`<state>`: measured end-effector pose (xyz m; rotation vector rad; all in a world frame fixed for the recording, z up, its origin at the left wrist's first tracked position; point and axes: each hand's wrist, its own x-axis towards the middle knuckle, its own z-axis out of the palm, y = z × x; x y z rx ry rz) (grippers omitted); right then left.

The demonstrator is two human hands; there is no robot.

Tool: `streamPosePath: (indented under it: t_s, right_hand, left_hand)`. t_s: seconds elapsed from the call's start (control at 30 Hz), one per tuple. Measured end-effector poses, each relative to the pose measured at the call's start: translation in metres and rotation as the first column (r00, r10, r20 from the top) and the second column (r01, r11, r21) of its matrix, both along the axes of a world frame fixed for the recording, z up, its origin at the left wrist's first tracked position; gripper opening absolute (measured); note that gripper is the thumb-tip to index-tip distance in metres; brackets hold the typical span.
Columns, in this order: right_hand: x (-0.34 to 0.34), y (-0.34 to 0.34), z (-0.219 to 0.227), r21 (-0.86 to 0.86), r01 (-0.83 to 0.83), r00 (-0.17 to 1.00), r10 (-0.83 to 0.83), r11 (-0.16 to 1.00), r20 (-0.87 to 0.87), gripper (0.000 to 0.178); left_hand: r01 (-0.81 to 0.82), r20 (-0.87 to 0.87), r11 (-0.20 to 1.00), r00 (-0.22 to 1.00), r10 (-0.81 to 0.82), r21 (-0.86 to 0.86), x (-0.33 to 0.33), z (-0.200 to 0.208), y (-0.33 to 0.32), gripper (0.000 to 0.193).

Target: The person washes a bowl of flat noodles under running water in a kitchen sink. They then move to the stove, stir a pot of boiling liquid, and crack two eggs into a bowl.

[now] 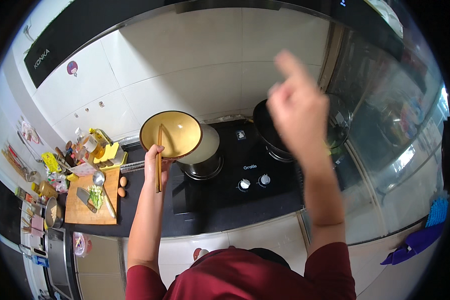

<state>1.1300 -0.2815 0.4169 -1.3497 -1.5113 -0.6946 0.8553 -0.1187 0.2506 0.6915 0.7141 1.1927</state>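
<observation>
A: Holding what, exactly, in the left hand (154,161)?

B: A round yellow ceramic bowl with a dark rim (170,134), tipped toward the camera, plus 2 wooden chopsticks (159,159) pinched against its rim by the same hand. The bowl sits in the air just above and in front of a steel pot (203,156) on the black glass stove top (235,192).

A: And the right hand (297,107)?

B: Raised high and blurred, holding nothing, with 1 finger pointing up and the others loosely curled. It hangs in front of a dark wok (335,125) on the right burner.

A: What lies on the surface to the left?

B: A wooden cutting board (80,210) carrying chopped green vegetable (96,196), a cleaver (85,198) and a metal ladle (104,190). 2 brown eggs (122,186) rest just beside the board, and bottles and packets crowd the far left corner.
</observation>
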Motion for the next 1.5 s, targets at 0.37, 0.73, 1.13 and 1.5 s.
streamPosePath:
  t_s: [0.37,0.73,1.13,1.5]
  right_hand:
    - [-0.141,0.038,-0.144,-0.224,-0.609,0.789,0.611,0.761,-0.071,0.061]
    - [-0.151,0.075,-0.159,-0.137,-0.601,0.798,0.599,0.787,-0.065,0.012]
    - [-0.056,0.087,-0.146,0.012,-0.771,0.395,0.493,0.636,-0.775,0.018]
    - [-0.048,0.099,-0.164,0.141,-0.606,0.335,0.411,0.783,-0.848,0.007]
  left_hand:
    - [-0.165,-0.273,0.986,0.947,0.169,0.037,-0.012,-0.031,0.032,0.046]
    - [-0.284,-0.541,0.917,0.742,0.396,0.281,0.011,-0.02,0.026,0.046]
    - [-0.172,-0.427,0.87,0.817,0.388,0.462,0.0,-0.022,0.038,0.081]
    - [0.12,-0.584,0.638,0.556,0.592,0.761,0.028,-0.003,0.035,0.091]
